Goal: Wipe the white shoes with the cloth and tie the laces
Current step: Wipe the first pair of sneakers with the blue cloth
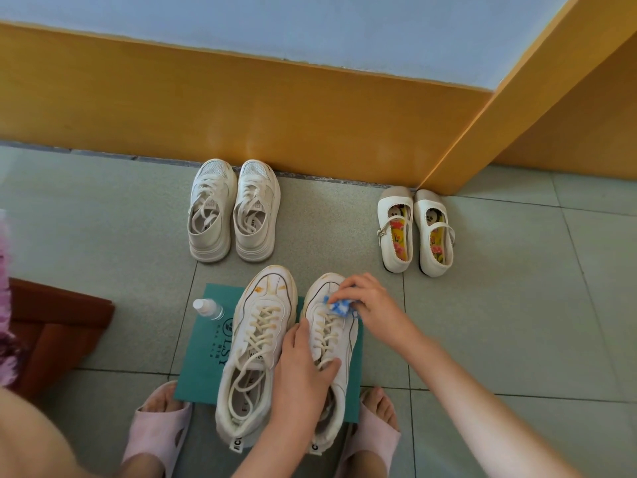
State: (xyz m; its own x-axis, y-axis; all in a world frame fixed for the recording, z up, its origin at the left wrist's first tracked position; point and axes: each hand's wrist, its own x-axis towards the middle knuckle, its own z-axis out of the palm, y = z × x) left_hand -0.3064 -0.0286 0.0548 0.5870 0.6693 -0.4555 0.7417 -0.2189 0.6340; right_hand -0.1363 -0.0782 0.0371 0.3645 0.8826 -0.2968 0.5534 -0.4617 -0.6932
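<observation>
Head view: both my hands on one white shoe, pair set on a green sheet (203, 357).
Item: right shoe (322, 288), toe away from me. My right hand (367, 305) pinches the blue-and-white cloth (339, 307) against its toe cap. My left hand (303, 372) grips its middle, thumb across the laces (327, 331). Touching it, the left shoe (265, 305), orange-stained. A spray bottle (208, 308) lies at the sheet's left edge.
</observation>
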